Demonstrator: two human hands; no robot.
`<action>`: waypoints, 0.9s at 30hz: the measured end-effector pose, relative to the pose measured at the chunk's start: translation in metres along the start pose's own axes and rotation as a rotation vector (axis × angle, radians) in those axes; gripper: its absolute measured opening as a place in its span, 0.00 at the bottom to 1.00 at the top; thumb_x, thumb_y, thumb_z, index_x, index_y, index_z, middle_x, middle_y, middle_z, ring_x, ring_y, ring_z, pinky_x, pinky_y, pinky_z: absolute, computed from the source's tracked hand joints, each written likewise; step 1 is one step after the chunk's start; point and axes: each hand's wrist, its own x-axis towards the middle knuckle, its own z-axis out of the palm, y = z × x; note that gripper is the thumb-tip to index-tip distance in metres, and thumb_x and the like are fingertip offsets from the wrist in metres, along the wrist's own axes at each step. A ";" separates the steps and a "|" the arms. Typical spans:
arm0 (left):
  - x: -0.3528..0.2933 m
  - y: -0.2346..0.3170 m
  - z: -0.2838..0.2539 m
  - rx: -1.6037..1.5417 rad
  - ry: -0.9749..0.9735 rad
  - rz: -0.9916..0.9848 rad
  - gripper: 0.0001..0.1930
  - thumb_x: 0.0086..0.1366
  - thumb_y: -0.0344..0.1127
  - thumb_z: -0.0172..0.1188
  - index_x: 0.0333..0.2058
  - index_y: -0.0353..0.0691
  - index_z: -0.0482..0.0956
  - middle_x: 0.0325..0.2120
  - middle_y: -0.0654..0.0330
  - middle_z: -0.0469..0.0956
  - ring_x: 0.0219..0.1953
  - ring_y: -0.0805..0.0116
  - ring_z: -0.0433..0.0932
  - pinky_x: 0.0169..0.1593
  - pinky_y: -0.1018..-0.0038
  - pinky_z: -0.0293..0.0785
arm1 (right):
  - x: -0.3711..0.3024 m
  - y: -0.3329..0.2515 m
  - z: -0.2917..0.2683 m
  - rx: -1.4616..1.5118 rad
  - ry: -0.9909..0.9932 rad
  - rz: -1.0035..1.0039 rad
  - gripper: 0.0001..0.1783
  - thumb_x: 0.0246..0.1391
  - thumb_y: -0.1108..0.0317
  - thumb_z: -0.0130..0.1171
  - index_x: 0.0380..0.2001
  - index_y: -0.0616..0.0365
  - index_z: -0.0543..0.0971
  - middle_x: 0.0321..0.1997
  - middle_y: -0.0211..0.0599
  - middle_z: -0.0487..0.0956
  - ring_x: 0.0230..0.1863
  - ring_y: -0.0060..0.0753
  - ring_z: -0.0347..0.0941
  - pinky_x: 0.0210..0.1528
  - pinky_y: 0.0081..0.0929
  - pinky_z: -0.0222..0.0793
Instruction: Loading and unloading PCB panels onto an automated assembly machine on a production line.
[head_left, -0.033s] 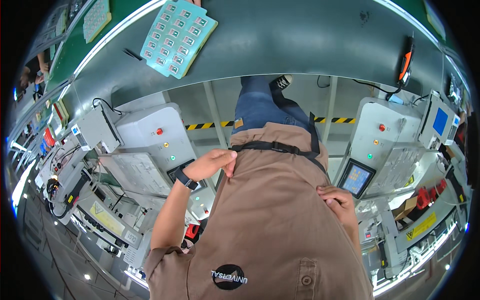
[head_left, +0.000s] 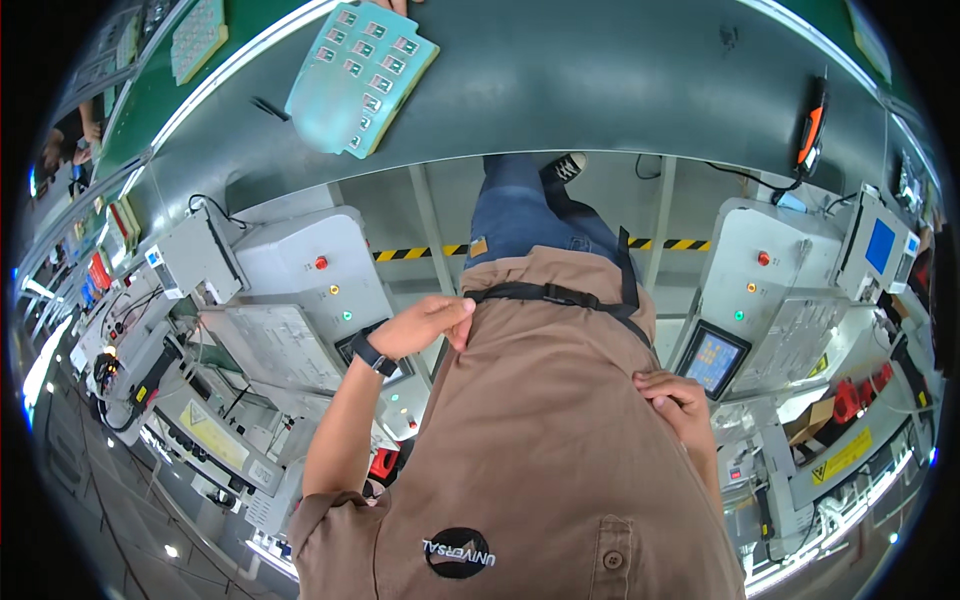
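One brown shirt [head_left: 540, 430]: nearest, black strap [head_left: 560, 294] across waist.
Left hand [head_left: 430, 325]: watch [head_left: 374, 354] on wrist, fingers loosely bent at shirt's side, by strap; nothing seen held.
Right hand [head_left: 677, 398]: well apart from left, curled against shirt; cannot tell whether pinching cloth.
Waist pause: step in hand judged as waiting, both hands off bench [head_left: 600, 90].
Left machine [head_left: 295, 250], right machine [head_left: 785, 240]: grey, one per side, lit screen [head_left: 713, 357] on the right.
Orange-and-black tool [head_left: 815, 130]: corded, on bench at right.
Green panel [head_left: 385, 75]: on bench, ahead and left, away from both hands; lower-left portion blurred.
Panel reach: if next, probably calling for left hand up and forward.
Far fingers [head_left: 397, 5]: another person's, at panel's top edge.
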 end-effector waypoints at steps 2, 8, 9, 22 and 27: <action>0.006 -0.005 -0.007 0.127 0.155 0.012 0.23 0.68 0.47 0.45 0.19 0.37 0.71 0.17 0.64 0.72 0.24 0.74 0.72 0.32 0.77 0.68 | 0.007 0.009 -0.011 0.068 -0.020 0.009 0.08 0.52 0.76 0.51 0.32 0.67 0.79 0.37 0.44 0.80 0.45 0.40 0.75 0.51 0.34 0.67; 0.042 -0.012 -0.038 0.382 0.905 0.347 0.13 0.63 0.39 0.51 0.29 0.33 0.74 0.19 0.59 0.76 0.24 0.72 0.75 0.32 0.76 0.71 | 0.063 0.025 -0.053 -0.721 0.295 0.070 0.11 0.55 0.68 0.52 0.32 0.66 0.77 0.30 0.46 0.79 0.32 0.42 0.77 0.38 0.30 0.70; 0.048 -0.012 -0.043 0.292 0.990 0.386 0.12 0.62 0.38 0.52 0.32 0.33 0.75 0.19 0.59 0.77 0.25 0.72 0.76 0.32 0.75 0.71 | 0.075 0.023 -0.060 -0.875 0.286 -0.021 0.11 0.55 0.68 0.51 0.33 0.66 0.77 0.31 0.48 0.79 0.33 0.44 0.77 0.38 0.31 0.70; 0.069 0.019 -0.181 -0.398 1.284 0.595 0.19 0.60 0.32 0.53 0.50 0.32 0.67 0.39 0.58 0.76 0.41 0.71 0.74 0.42 0.74 0.72 | 0.309 -0.098 0.054 -0.653 0.032 -0.264 0.16 0.54 0.73 0.51 0.47 0.63 0.71 0.41 0.47 0.79 0.41 0.36 0.77 0.41 0.28 0.72; 0.065 0.051 -0.199 -0.584 1.086 0.628 0.16 0.64 0.34 0.51 0.48 0.34 0.69 0.40 0.61 0.75 0.42 0.74 0.73 0.43 0.75 0.72 | 0.419 -0.118 0.100 -0.747 0.121 -0.294 0.20 0.53 0.70 0.51 0.50 0.63 0.69 0.47 0.49 0.76 0.44 0.39 0.77 0.47 0.29 0.70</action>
